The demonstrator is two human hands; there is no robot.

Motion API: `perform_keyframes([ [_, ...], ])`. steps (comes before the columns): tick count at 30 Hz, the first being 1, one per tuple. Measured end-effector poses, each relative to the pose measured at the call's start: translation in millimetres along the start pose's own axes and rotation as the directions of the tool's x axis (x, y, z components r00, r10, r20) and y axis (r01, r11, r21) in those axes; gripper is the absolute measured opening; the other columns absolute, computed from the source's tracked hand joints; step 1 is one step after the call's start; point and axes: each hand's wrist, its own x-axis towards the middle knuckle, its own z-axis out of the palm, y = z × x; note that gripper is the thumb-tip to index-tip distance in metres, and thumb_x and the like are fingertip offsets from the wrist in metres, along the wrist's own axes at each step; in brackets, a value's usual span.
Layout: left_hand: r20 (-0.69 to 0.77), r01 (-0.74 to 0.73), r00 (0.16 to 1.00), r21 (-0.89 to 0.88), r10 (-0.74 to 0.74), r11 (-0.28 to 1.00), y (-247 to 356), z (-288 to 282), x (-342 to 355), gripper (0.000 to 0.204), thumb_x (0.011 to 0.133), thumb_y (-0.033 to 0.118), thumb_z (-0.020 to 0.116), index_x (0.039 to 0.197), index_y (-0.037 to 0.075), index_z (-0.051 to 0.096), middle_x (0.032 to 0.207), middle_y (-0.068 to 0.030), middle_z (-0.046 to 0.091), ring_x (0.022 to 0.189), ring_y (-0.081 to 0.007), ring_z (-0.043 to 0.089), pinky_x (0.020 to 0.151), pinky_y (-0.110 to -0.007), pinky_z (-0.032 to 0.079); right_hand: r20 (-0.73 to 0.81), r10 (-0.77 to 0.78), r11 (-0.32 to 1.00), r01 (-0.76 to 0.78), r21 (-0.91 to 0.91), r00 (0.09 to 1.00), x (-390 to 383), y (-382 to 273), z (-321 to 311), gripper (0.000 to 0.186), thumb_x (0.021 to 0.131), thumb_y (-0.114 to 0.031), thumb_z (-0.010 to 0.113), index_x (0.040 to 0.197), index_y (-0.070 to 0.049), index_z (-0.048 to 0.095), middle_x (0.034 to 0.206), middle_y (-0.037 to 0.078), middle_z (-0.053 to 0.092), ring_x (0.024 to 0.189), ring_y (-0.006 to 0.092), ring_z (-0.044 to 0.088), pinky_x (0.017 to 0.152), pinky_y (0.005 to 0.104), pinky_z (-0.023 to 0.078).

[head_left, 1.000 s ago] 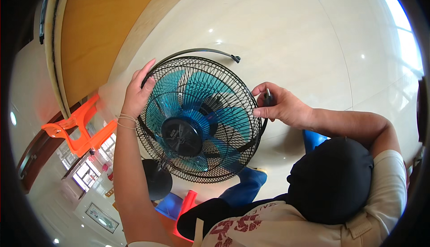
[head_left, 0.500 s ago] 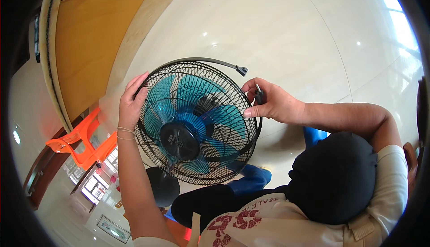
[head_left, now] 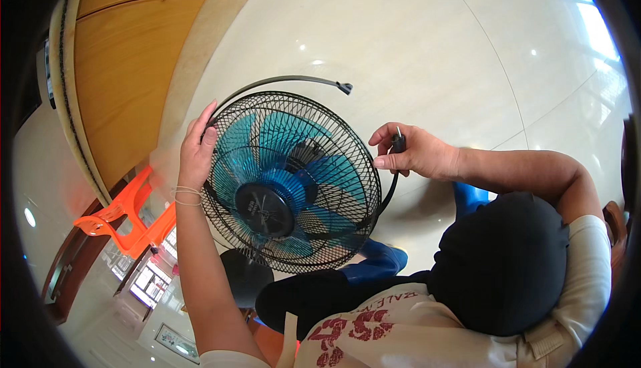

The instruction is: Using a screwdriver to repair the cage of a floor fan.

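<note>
Being held at its upper-left rim between thumb and fingers of the left hand (head_left: 195,157), the fan (head_left: 264,211) is set between both hands, hub toward the viewer. A black strip end (head_left: 398,144) with a metal pin is pinched by the right hand (head_left: 417,153) just right of the cage; cage contact can't be told. Another end (head_left: 344,88) is left free above.

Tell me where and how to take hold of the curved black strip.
Likely best at the free end of the black strip, pinched from the right: it arcs away from the wire guard, leaving that tip clear with room around it.
</note>
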Motion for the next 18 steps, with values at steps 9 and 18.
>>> perform_keyframes([
  [9,-0.055,0.031,0.998,0.051,-0.028,0.998,0.2,0.1,0.1,0.054,0.100,0.050,0.045,0.137,0.012,0.054,0.125,-0.0129,0.057,0.117,-0.0238,0.053,0.104,-0.032,0.037,0.098,0.014,1.000,-0.014,-0.002,0.995,10.0,7.1,-30.2,0.067,0.082,-0.033,0.079,0.131,-0.001,0.046,0.113,0.012,0.055,0.099,0.0192,0.058,0.083,0.0315,0.053],
  [18,-0.085,0.089,0.992,-0.003,-0.089,0.996,5.0,-1.8,-4.6,0.045,0.100,0.038,0.052,0.136,0.011,0.055,0.121,-0.0127,0.060,0.115,-0.0228,0.056,0.100,-0.031,0.040,-0.166,-0.259,0.572,0.012,-0.820,0.952,37.4,-43.1,-64.0,0.056,0.094,-0.037,0.060,0.134,0.000,0.047,0.127,0.018,0.055,0.114,0.0290,0.059,0.100,0.0378,0.047],
])
